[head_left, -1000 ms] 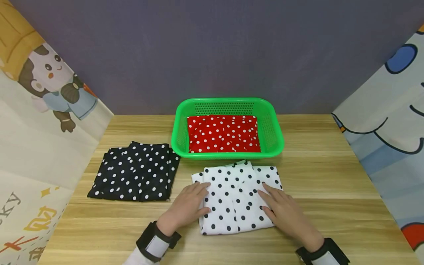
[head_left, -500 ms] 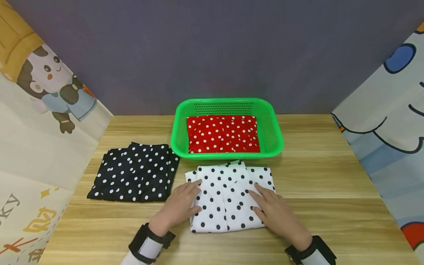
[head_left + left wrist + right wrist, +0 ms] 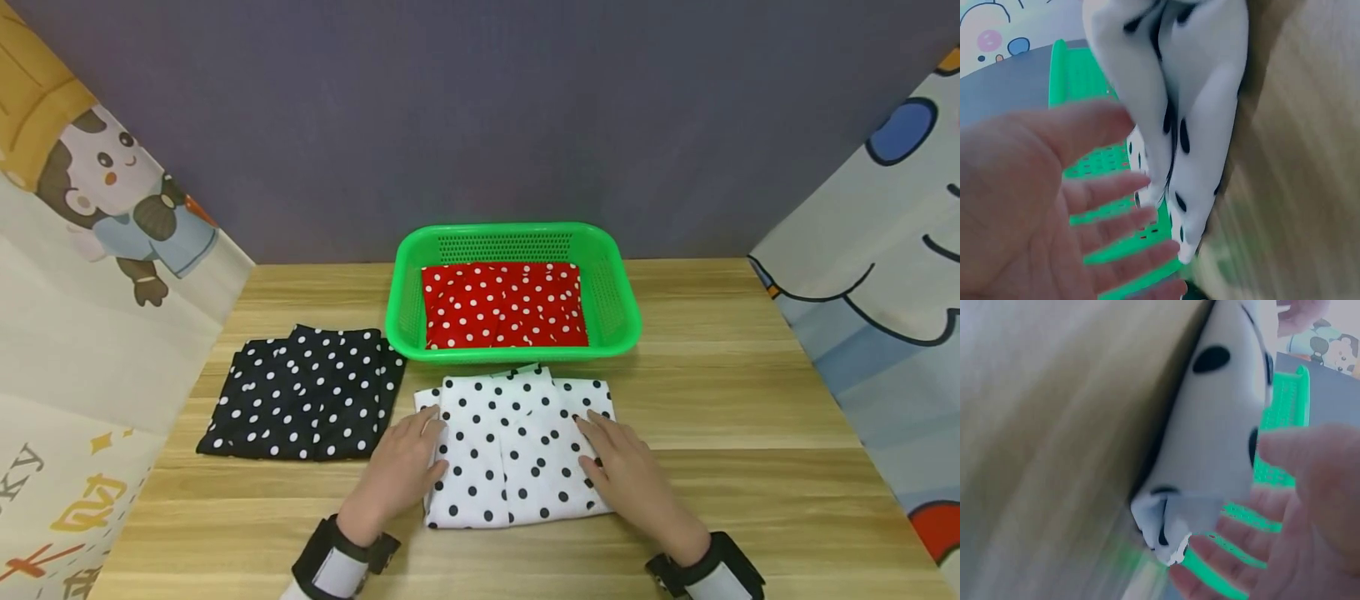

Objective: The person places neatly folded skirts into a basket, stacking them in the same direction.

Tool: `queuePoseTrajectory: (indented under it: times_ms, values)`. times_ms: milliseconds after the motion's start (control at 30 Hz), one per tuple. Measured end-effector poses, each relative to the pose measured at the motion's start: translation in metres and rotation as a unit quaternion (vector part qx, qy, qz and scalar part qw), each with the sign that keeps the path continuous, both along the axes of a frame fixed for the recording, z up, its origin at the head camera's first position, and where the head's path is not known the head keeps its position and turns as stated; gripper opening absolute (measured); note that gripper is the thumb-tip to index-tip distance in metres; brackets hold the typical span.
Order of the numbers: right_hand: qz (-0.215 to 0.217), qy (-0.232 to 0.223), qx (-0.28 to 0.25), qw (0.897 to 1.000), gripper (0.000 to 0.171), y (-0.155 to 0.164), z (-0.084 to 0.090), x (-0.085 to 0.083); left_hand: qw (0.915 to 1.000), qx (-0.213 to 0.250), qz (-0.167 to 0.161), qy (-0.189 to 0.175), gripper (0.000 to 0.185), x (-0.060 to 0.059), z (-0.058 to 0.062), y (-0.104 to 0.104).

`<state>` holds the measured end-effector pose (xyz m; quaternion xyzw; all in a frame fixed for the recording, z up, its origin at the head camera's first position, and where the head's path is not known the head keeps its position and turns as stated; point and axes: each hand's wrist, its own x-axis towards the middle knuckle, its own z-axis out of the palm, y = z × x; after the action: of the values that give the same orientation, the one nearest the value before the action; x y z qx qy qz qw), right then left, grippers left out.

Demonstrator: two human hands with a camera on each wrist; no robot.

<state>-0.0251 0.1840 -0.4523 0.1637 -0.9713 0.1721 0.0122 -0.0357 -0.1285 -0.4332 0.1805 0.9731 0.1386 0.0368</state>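
Dark letters [image 3: 26, 471] on the pale left panel [image 3: 67, 342] read "KY", with whatever precedes them cut off by the frame. Below, larger orange, red and brown characters [image 3: 88, 504] are printed at a slant; I cannot make them out, and the lowest are cut off.

Three folded polka-dot cloths are in view, one white, one red and one black, with one green basket and two bare hands. The white cloth [image 3: 517, 454], dotted black, lies on the wood-grain surface [image 3: 742, 367], midway along its width and toward its near edge. The green basket [image 3: 517, 356] stands at the middle of the far edge, holding the red cloth [image 3: 502, 304] with white dots. The black cloth [image 3: 307, 396], also white-dotted, lies near the left edge.

The left hand [image 3: 399, 460] is at the white cloth's left side and the right hand [image 3: 630, 473] at its right side. Each grip is unclenched, fingers extended and grasping nothing; thumbs and fingertips overlap the cloth's sides, though how firmly they touch is hard to tell.

Each wrist wears one black band; the left band [image 3: 333, 557] and right band [image 3: 708, 568] sit by the frame's bottom, where the sleeves are cut off. The hands hide parts of the white cloth's side edges. Both wrist views are blurred, showing its stacked layers close up and cropped.
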Motion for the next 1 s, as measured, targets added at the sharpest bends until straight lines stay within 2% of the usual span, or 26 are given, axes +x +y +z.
queuePoseTrajectory:
  times_ms: [167, 367, 500, 600, 867, 1000]
  values:
    - [-0.042, 0.011, -0.015, 0.999, 0.050, 0.005, 0.004, -0.005, 0.9968, 0.017, 0.078, -0.003, 0.056, 0.002, -0.002, 0.003]
    - [-0.075, -0.029, -0.010, 0.997, 0.057, 0.005, 0.009, -0.010, 0.9898, 0.026, 0.137, -0.026, 0.061, 0.000, -0.002, 0.004]
    - [-0.099, -0.055, -0.001, 0.994, 0.061, 0.004, 0.010, -0.014, 0.9873, 0.029, 0.152, -0.036, 0.062, -0.001, -0.001, 0.005]
    - [-0.115, -0.075, 0.004, 0.990, 0.064, 0.003, 0.008, -0.017, 0.9872, 0.033, 0.151, -0.040, 0.064, -0.002, -0.001, 0.005]
    - [-0.135, -0.118, 0.010, 0.984, 0.070, -0.001, 0.005, -0.019, 0.9876, 0.034, 0.150, -0.029, 0.066, -0.008, -0.001, 0.005]
    - [-0.140, -0.128, 0.013, 0.982, 0.070, -0.003, 0.007, -0.019, 0.9832, 0.057, 0.164, -0.056, 0.067, -0.010, -0.002, 0.006]
